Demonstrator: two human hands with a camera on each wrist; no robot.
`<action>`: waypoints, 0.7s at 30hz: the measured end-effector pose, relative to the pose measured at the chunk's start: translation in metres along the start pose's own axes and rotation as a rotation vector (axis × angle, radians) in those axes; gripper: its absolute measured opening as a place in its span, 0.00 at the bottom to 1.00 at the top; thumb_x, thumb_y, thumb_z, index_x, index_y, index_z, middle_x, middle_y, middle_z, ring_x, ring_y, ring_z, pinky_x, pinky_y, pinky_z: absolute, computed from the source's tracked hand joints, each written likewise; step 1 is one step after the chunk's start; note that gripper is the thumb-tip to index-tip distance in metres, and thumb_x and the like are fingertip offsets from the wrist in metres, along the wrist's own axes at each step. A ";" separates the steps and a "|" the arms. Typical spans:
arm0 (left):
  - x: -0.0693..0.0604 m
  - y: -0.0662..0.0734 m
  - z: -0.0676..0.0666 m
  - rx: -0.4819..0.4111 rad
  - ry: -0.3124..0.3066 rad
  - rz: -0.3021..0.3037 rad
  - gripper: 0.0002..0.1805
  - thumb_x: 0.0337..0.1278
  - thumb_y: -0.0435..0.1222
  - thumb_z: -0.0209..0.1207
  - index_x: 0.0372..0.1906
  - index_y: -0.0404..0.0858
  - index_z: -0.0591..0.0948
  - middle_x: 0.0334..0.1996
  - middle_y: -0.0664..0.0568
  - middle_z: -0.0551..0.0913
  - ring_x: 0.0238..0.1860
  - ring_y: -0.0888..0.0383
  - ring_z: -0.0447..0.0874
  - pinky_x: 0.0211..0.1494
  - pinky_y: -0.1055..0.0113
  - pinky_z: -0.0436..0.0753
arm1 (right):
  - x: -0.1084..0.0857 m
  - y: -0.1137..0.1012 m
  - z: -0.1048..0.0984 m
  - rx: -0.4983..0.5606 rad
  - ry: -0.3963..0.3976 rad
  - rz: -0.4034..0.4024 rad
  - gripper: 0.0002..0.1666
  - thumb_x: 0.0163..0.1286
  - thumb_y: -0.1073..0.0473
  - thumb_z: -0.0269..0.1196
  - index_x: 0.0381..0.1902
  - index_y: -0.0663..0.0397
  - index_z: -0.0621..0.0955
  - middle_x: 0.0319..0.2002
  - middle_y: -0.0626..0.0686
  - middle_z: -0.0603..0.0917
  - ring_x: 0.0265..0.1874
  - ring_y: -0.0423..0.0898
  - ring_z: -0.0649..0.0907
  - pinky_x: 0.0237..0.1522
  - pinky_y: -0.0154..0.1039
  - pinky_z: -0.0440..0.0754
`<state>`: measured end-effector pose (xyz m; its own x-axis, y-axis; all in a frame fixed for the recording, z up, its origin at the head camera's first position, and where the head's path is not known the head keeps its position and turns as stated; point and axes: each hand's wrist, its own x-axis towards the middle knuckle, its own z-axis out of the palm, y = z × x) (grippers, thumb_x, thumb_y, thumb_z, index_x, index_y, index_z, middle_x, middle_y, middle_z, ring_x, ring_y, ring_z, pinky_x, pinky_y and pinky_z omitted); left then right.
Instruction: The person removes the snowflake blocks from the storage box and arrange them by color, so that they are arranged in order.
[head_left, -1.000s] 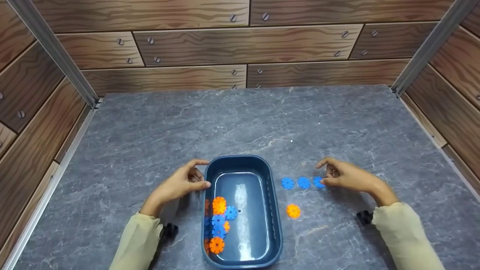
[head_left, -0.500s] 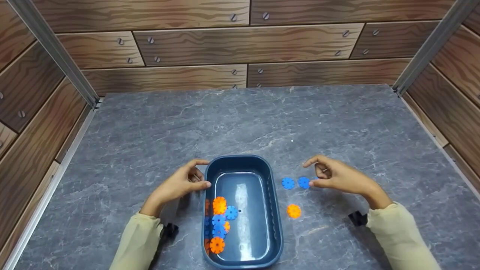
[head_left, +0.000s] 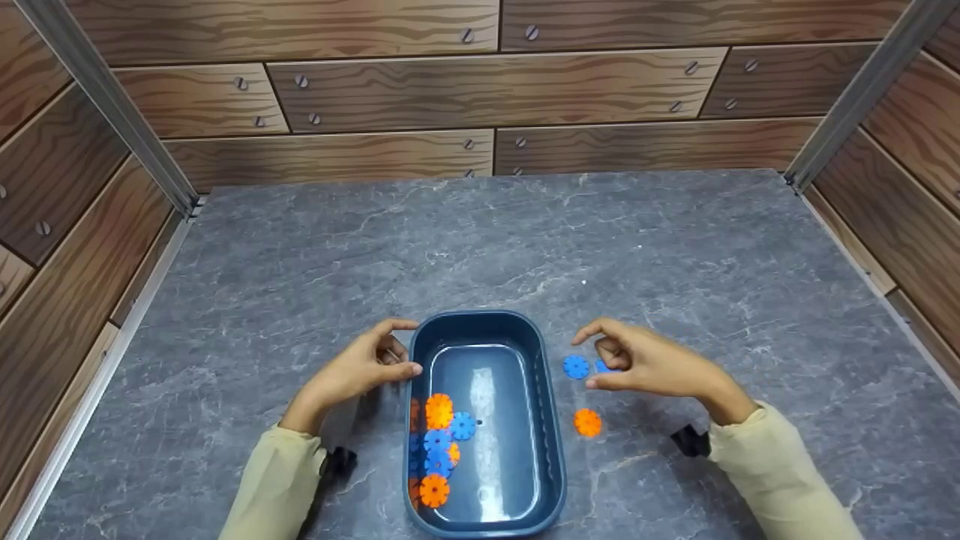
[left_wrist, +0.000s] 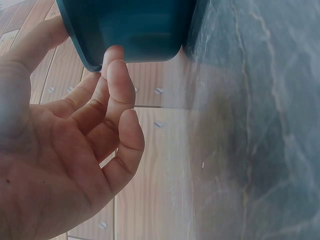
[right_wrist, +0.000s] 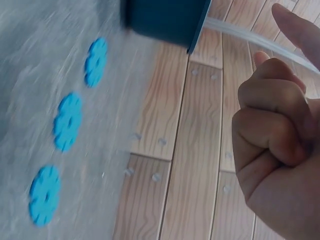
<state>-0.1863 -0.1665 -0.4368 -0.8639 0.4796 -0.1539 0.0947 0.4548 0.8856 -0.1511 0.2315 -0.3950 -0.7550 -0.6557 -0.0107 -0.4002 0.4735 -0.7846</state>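
Observation:
My left hand [head_left: 352,369] grips the left rim of a dark blue bin [head_left: 556,450], its thumb over the edge; the left wrist view shows its fingers curled by the wall. Inside, along the bin's left side, lie several orange discs [head_left: 435,490] and blue discs [head_left: 463,426]. My right hand [head_left: 664,364] hovers right of the bin, thumb and index finger apart, other fingers curled, holding nothing. Near its fingertips is a flat blue disc [head_left: 576,367], with another partly covered. Three blue discs in a row, including a lower one [right_wrist: 44,195], show in the right wrist view.
A loose orange disc [head_left: 588,423] lies on the grey marbled table [head_left: 480,240], right of the bin and nearer the front. Wood-patterned panels [head_left: 375,90] stand behind and at both sides, with metal posts in the back corners.
My right hand has moved left above the row of blue discs, towards the bin, its fingers empty throughout. The left hand and the bin have stayed put.

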 end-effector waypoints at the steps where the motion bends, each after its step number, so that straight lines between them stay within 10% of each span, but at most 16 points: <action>1: 0.000 0.000 0.000 -0.001 0.000 -0.001 0.35 0.55 0.44 0.67 0.66 0.43 0.68 0.38 0.46 0.79 0.34 0.55 0.75 0.37 0.65 0.75 | 0.002 -0.002 0.002 0.008 -0.010 -0.006 0.27 0.64 0.55 0.67 0.57 0.55 0.71 0.22 0.43 0.61 0.19 0.31 0.59 0.24 0.31 0.63; 21: 0.000 0.000 -0.001 -0.005 -0.020 0.021 0.35 0.56 0.43 0.66 0.67 0.39 0.67 0.37 0.46 0.79 0.33 0.57 0.75 0.36 0.67 0.75 | 0.034 -0.041 0.042 -0.009 -0.207 -0.064 0.25 0.63 0.49 0.67 0.55 0.46 0.73 0.17 0.38 0.59 0.15 0.31 0.58 0.25 0.26 0.63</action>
<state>-0.1869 -0.1676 -0.4367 -0.8517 0.5040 -0.1437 0.1104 0.4405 0.8909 -0.1378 0.1650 -0.3892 -0.6054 -0.7909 -0.0888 -0.4495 0.4319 -0.7820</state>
